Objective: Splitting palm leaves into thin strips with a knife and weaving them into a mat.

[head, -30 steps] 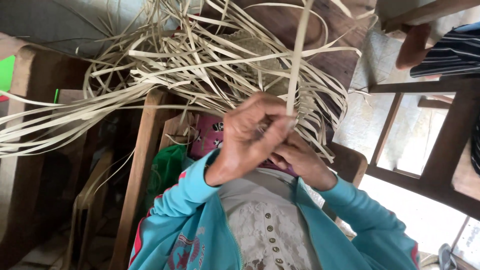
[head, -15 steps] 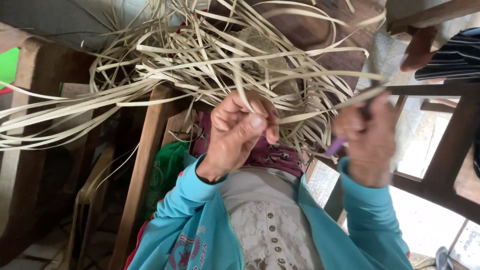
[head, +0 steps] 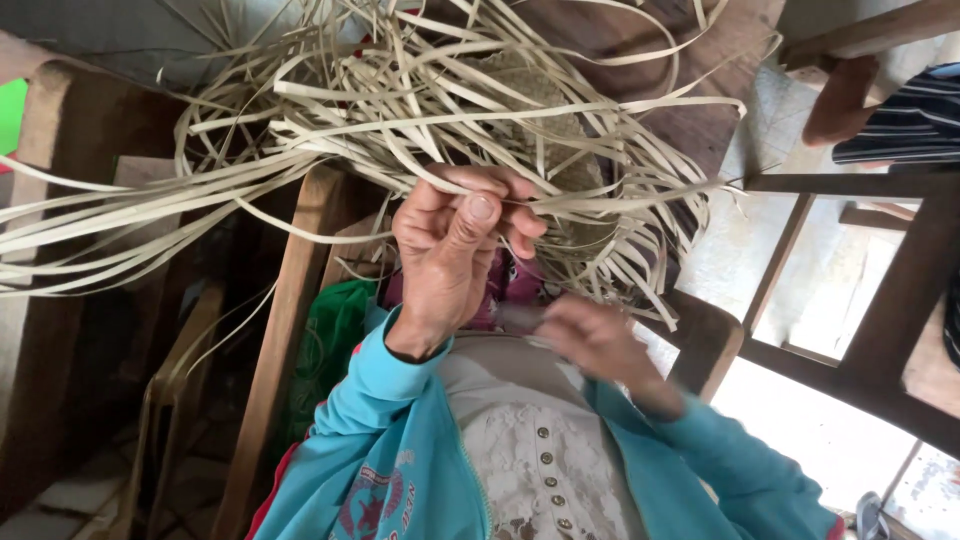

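Wooden chairs behind, left hand [head: 455, 250] keeps pinching straw strips [head: 420, 130]; blurred right hand [head: 600, 345] dropped, grip unclear.

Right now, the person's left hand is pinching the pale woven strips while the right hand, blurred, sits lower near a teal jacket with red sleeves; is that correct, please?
Not quite: the sleeves are teal, like the jacket, as the head view shows. The rest holds: the left hand pinches the pale strips, and the blurred right hand sits lower.
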